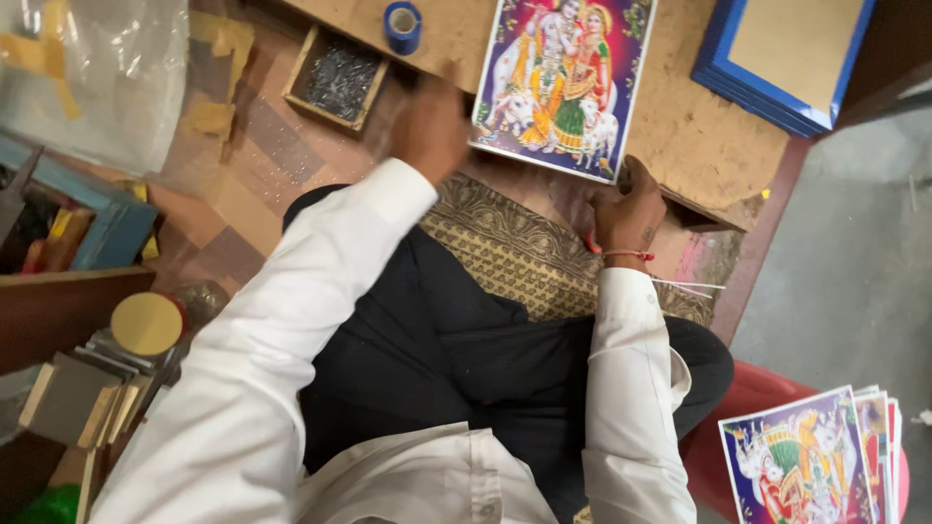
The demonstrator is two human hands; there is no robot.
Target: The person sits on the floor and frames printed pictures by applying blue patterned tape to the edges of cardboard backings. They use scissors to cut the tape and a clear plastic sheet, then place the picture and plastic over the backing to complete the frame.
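The low wooden work board point(699, 136) spans the area ahead of both hands, bare and worn toward its right edge. A patterned gold-brown cloth point(524, 257) lies just behind the hands, over the person's lap. At the far right of the board, well beyond the right hand, sits a stack of blue picture frames point(767, 82) with a brown backing facing up.

The glossy devotional print point(561, 82) (figures in bright dress with white cows, purple border) lies flat on the board between the two hands, tilted slightly from the board's edge. A second pile of similar prints point(815, 456) rests on a red stool behind and to the right of the right hand, well apart from it.

A small wooden tray of dark nails point(337, 80) sits just to the left of the left hand. A blue roll of tape point(402, 25) stands ahead of the left hand, on the board's near-left part.

The right hand point(629, 209) grips the print's near right corner at the board edge, fingers curled over it; a red thread circles the wrist. The left hand point(427, 126) is blurred beside the print's left edge; whether it is closed on anything cannot be told.
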